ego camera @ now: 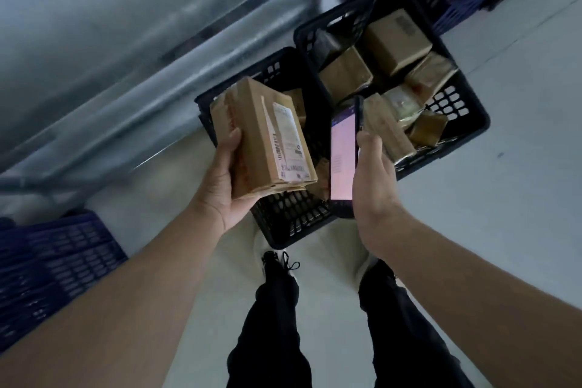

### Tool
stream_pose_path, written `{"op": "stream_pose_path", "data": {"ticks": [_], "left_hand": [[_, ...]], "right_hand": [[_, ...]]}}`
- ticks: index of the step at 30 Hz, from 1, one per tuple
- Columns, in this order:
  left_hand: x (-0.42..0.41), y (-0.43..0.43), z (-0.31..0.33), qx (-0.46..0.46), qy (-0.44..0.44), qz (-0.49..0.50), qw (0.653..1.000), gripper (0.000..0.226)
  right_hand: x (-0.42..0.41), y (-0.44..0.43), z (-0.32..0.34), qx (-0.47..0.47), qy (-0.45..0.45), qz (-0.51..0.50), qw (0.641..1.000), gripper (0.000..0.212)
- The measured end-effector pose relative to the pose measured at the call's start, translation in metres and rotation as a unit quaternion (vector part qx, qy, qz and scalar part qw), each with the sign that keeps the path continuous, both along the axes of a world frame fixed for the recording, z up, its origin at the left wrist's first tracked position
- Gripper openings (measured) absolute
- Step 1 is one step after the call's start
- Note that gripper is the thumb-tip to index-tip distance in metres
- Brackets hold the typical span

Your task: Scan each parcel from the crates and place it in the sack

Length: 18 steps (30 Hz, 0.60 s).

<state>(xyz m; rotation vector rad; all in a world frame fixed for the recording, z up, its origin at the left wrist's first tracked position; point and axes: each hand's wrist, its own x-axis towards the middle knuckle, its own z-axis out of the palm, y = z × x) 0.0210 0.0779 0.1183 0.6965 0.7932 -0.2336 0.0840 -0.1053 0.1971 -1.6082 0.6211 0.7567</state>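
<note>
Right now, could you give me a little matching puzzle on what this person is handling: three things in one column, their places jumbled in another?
1 brown cardboard parcel with white label
2 dark phone with lit screen
3 far black plastic mesh crate

A on the floor, holding several brown parcels
B gripped in the left hand
C held in the right hand

Pairs: 1-B, 2-C, 3-A.
</note>
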Motion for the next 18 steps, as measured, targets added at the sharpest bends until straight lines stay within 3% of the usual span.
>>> {"op": "stream_pose_path", "data": {"ticks": [11, 16, 18], "left_hand": [[-0.024, -0.042, 0.221, -0.002, -0.152, 0.099, 0.983, 0.066], [-0.04, -0.083, 0.318, 0.022, -0.198, 0.165, 0.966, 0.073], [-0.046, -0.098, 0.361, 0.029, -0.222, 0.189, 0.956, 0.067]], "right_hand": [[0.01, -0.044, 0.218, 0.081, -0.078, 0.065, 0.992, 0.039], [0.002, -0.072, 0.323, 0.101, -0.118, 0.098, 0.983, 0.087], [-0.003, -0.084, 0.363, 0.111, -0.14, 0.115, 0.977, 0.086]]}}
